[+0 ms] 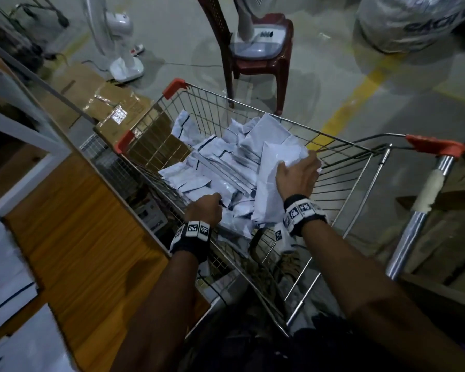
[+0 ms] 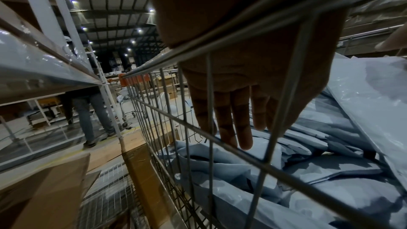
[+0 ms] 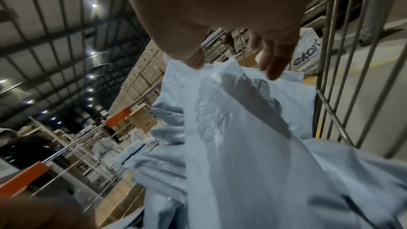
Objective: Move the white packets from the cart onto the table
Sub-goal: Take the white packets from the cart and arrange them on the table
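A wire shopping cart point(image 1: 344, 183) holds a heap of white packets point(image 1: 220, 162). My right hand point(image 1: 298, 170) grips the top of a large white packet point(image 1: 274, 167) standing above the heap on the cart's right side. In the right wrist view the thumb and fingers point(image 3: 273, 69) pinch that packet's point(image 3: 242, 128) upper edge. My left hand point(image 1: 207, 208) reaches down inside the cart's left wall. Seen through the wires, its straight fingers point(image 2: 242, 133) point down at the packets point(image 2: 253, 180), holding nothing. The wooden table point(image 1: 78, 224) lies to the left, with white packets point(image 1: 8, 277) on it.
Flattened cardboard boxes point(image 1: 113, 108) lie between cart and table. A maroon chair point(image 1: 261, 65) with a fan base on it and a standing fan point(image 1: 124, 57) are beyond the cart. The cart handle point(image 1: 435, 149) is at the right. A person's legs point(image 2: 88, 111) stand beyond the shelving.
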The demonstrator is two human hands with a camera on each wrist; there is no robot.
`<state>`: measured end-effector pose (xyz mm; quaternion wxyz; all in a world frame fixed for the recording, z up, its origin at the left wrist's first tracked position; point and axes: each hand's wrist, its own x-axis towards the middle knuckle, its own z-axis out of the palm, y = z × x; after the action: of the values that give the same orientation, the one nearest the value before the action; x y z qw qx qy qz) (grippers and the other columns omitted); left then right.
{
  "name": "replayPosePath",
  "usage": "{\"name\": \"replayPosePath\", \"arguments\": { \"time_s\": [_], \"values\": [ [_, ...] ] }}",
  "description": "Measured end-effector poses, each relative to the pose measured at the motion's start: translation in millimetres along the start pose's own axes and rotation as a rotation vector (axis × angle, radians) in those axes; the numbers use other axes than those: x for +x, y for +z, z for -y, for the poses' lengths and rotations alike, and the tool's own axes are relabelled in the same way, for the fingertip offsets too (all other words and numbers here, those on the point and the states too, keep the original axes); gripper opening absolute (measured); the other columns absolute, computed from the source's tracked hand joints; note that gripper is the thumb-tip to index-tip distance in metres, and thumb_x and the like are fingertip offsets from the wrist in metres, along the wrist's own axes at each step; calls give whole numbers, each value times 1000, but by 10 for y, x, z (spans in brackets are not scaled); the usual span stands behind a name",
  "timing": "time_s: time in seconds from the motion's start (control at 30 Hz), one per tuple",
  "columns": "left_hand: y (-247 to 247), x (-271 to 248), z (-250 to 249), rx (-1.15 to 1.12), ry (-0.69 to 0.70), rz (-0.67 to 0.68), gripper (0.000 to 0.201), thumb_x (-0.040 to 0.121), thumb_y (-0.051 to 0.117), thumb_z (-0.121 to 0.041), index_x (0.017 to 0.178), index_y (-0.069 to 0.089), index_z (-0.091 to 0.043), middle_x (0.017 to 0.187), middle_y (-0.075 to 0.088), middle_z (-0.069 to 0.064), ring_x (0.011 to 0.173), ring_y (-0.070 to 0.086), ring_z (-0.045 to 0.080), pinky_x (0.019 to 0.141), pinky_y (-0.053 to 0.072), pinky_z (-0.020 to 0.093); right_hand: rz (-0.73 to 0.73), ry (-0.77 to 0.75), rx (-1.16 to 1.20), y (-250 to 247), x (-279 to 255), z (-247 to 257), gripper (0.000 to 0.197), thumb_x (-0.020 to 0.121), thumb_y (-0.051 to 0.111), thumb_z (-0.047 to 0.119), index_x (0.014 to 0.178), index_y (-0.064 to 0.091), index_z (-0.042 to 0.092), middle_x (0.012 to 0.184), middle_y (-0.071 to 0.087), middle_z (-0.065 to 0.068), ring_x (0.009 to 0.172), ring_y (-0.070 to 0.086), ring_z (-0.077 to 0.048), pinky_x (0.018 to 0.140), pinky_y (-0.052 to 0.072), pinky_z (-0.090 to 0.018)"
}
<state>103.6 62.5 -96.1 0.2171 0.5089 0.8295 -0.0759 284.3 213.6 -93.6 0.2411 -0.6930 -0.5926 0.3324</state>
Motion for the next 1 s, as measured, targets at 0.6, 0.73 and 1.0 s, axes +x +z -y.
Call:
{"name": "replayPosePath", "arguments": {
  "time_s": [0.6, 0.73, 1.0],
  "values": [
    [69, 197, -261, 245, 163, 328, 74, 80, 72, -46, 141, 38, -20, 134, 53, 14, 121, 54, 36, 95, 49, 47, 250, 176, -348, 196, -299, -323, 106, 75, 75, 38, 153, 7, 16, 149, 22, -18, 131, 36, -44, 103, 36, -54],
    [185, 95, -348, 413, 220, 370, 56, 77, 74, -42, 122, 55, -14, 121, 63, 14, 110, 62, 34, 88, 54, 48, 212, 176, -362, 219, -275, -363, 105, 74, 74, 39, 152, 10, 15, 147, 26, -19, 127, 40, -44, 104, 33, -54],
    [286, -74, -430, 581, 328, 402, 46, 85, 69, -40, 122, 60, -15, 126, 52, 11, 119, 48, 36, 95, 39, 52, 190, 180, -352, 297, -240, -397, 105, 73, 77, 40, 152, 12, 16, 147, 27, -20, 126, 41, -45, 104, 34, -53]
  ]
}}
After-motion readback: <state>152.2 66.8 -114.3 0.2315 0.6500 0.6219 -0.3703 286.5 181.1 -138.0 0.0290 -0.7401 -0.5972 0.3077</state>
